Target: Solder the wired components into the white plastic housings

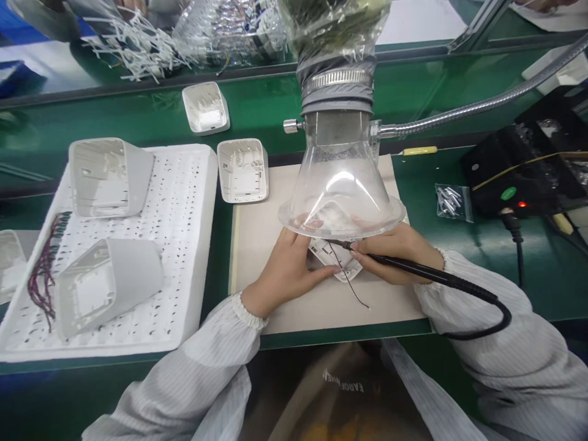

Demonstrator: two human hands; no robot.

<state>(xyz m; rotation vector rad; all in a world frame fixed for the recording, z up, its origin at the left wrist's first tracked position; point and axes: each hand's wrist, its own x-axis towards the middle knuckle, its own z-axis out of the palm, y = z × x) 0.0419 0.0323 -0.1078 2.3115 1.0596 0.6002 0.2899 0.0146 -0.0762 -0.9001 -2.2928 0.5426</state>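
Note:
My left hand point(294, 263) grips a white plastic housing point(345, 267) from its left side, thumb pressed along its near edge. In my right hand point(399, 252) is a black soldering iron point(416, 273), held like a pen, its metal end pointing left over the housing. A thin dark wire point(353, 289) runs out of the housing toward me onto the beige mat point(294, 312). The clear fume hood point(342, 184) hangs above and covers the far fingers and part of the housing, so the iron's tip is hard to make out.
Left, a white foam tray point(184, 245) bears two white housings point(133, 177) and a bundle of wires point(43, 275). Another open housing point(243, 170) stands behind the mat. A black soldering station point(514, 165) and a bag of small metal parts point(453, 203) sit at right.

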